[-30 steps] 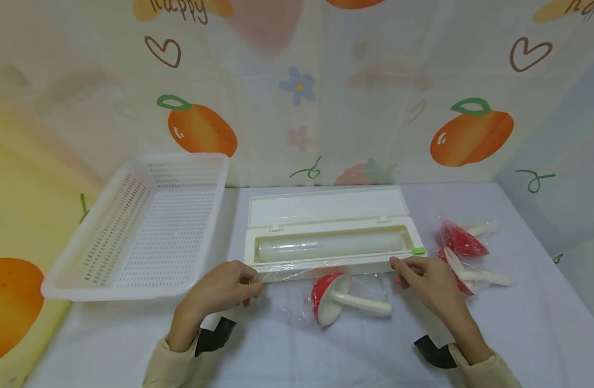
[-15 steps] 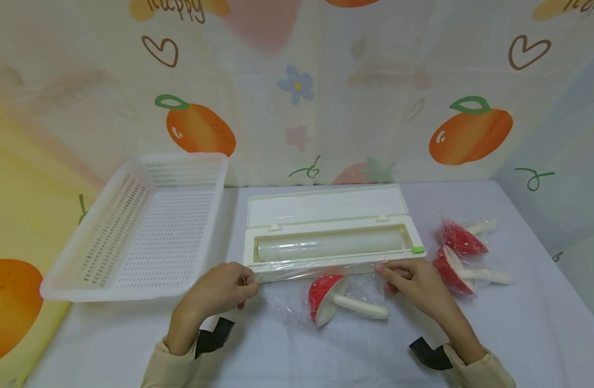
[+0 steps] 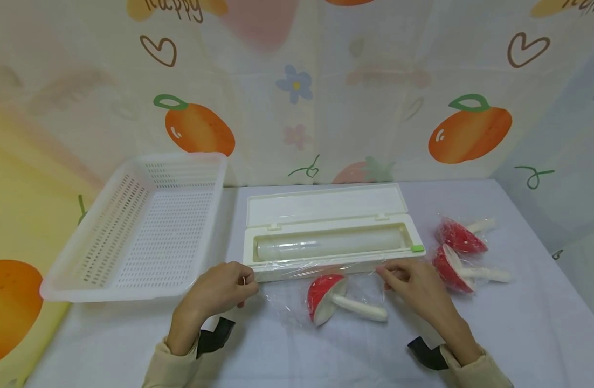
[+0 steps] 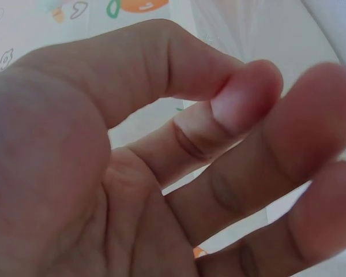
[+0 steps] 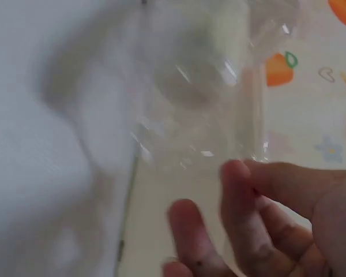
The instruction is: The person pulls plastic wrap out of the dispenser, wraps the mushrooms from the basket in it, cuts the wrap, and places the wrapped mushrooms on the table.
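Note:
My left hand point(image 3: 221, 288) pinches the left edge of a sheet of clear cling film point(image 5: 190, 156) between thumb and index finger. At the opposite edge my right hand point(image 3: 418, 288) pinches the film the same way. The film stretches along the front of a white cling film dispenser point(image 3: 415, 231), whose lid point(image 3: 326, 205) stands folded back. A clear film roll point(image 3: 331, 245) lies inside, and a green slider point(image 3: 417, 249) sits at the right of the front edge. Between my hands lies a toy mushroom point(image 3: 321, 296) with a red cap and white stem, with film around it.
Two more red mushrooms, an upper one point(image 3: 462, 237) and a lower one point(image 3: 449, 269), lie in clear film beyond my right hand. A white perforated basket point(image 3: 132, 295) stands at the left. Behind the white-covered table point(image 3: 297, 361) hangs a printed cloth point(image 3: 365, 124).
My right hand has moved left along the dispenser's front, its fingertips now nearer the mushroom. The left hand has hardly moved.

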The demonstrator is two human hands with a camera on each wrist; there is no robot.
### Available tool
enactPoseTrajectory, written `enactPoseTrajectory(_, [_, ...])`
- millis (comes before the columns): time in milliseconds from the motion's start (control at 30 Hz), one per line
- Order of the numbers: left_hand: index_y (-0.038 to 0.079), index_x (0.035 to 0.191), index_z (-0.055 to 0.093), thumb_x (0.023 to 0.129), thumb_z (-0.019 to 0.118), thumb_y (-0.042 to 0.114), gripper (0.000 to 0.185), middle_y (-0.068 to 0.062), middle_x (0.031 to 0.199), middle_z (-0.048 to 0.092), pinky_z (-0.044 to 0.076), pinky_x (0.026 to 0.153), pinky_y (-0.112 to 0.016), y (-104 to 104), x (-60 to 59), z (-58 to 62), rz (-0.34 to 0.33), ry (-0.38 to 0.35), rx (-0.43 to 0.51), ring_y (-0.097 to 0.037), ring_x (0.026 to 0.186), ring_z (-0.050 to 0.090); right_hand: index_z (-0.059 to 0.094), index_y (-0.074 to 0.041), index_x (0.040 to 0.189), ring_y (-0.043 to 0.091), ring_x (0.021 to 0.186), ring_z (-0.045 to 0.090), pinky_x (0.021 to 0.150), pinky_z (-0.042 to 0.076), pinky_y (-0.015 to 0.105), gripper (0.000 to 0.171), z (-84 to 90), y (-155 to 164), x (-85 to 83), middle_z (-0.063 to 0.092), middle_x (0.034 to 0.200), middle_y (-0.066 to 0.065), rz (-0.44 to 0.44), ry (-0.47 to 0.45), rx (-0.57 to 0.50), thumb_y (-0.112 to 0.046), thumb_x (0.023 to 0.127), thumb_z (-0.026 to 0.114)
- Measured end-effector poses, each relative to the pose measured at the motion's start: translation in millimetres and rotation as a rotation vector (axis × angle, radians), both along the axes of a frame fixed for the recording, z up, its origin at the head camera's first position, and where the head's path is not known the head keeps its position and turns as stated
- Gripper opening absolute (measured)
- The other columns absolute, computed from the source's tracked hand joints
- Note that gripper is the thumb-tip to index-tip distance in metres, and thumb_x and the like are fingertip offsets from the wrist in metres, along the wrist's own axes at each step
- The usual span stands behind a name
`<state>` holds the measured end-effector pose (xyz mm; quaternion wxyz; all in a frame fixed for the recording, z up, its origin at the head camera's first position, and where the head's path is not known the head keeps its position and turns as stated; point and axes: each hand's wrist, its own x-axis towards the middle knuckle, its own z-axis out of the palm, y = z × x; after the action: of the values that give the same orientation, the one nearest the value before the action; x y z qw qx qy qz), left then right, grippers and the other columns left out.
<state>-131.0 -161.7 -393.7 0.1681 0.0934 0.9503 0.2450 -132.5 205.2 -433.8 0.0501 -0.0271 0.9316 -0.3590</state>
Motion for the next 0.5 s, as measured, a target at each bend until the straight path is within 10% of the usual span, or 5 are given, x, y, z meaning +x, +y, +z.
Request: enactPoseTrajectory(500, [0.015, 0.067, 0.059, 0.084, 0.056, 0.017, 0.017, 0.007, 0.053, 0.058, 0.035, 0.052, -0.025, -1, -0.4, -0.1, -0.014, -0.021, 0.029, -0.012, 0.054, 0.047, 0.074, -0.009, 0.096, 0.009, 0.074, 0.06, 0.065, 0.046, 0.026, 0.026, 13.3, 40, -6.0, 0.071, 0.077, -0.001, 0.176, -0.148, -0.041, -0.033, 0.095, 0.066])
